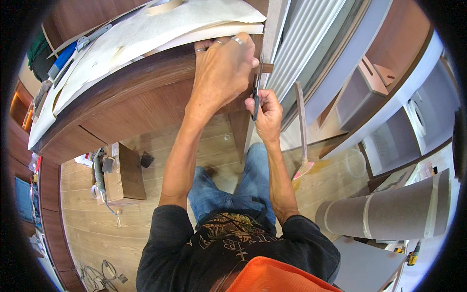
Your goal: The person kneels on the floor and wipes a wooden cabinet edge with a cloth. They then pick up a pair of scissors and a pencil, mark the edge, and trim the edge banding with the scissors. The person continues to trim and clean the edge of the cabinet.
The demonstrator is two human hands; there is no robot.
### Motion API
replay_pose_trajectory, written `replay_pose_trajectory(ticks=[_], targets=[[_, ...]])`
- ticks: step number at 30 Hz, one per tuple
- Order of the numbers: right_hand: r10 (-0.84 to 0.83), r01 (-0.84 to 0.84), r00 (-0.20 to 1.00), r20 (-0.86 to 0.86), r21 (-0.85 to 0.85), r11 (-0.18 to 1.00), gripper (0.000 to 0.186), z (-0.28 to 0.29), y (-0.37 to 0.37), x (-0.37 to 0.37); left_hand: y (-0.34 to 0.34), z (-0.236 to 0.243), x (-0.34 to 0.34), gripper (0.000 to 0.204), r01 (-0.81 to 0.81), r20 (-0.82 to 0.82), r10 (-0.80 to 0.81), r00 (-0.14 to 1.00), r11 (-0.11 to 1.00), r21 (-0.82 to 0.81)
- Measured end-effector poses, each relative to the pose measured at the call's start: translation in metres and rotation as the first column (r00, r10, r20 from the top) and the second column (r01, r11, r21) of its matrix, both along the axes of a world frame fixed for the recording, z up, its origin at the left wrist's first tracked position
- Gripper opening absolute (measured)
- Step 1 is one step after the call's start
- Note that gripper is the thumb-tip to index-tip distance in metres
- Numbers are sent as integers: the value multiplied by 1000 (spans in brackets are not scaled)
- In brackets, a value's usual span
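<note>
Head view: I see the right hand (pixel 267 113) closed around the black looped handle of a pair of scissors (pixel 256 108), blades pointing away, at the right end of the worktop (pixel 126 83). Just left and farther, the left hand (pixel 220 73) curls its fingers at the worktop's front edge; I cannot tell whether it grips the brown strip (pixel 267 68) that juts out on its right, beside the blades. Beyond the left hand I have white sheets (pixel 155 31) spread over the worktop, a tape roll (pixel 164 6) at the far side, and a blue-handled tool (pixel 63 61) at far left. On the floor (pixel 97 219) a cardboard box (pixel 130 177) stands to the left; a big grey roll (pixel 389 207) lies at near right.
</note>
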State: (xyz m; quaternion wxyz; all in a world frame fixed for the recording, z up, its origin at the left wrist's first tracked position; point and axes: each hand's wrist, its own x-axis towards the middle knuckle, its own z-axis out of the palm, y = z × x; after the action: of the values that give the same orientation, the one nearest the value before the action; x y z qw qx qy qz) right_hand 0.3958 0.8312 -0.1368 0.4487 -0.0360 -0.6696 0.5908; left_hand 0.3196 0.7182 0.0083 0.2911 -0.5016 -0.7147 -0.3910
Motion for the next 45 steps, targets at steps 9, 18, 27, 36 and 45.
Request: replay_pose_trajectory(ticks=[9,18,27,36,45], targets=[[16,-34,978,-208,-81,996,23,27,9,14,2,-3,-9,23,33,59,-35,998,999,39],[20,-45,990,-139,-177,983,17,5,9,10,4,-21,-19,21,100,-355,-40,934,983,151],[45,-81,985,-168,-216,973,15,4,7,14,8,-15,-8,50,295,-49,-312,949,821,488],[54,-85,984,-170,-177,980,17,0,6,12,7,-17,-3,34,66,-257,-21,966,984,166],[66,-93,987,-148,-183,979,23,-1,0,2,4,-8,-7,26,33,-347,-18,938,999,36]])
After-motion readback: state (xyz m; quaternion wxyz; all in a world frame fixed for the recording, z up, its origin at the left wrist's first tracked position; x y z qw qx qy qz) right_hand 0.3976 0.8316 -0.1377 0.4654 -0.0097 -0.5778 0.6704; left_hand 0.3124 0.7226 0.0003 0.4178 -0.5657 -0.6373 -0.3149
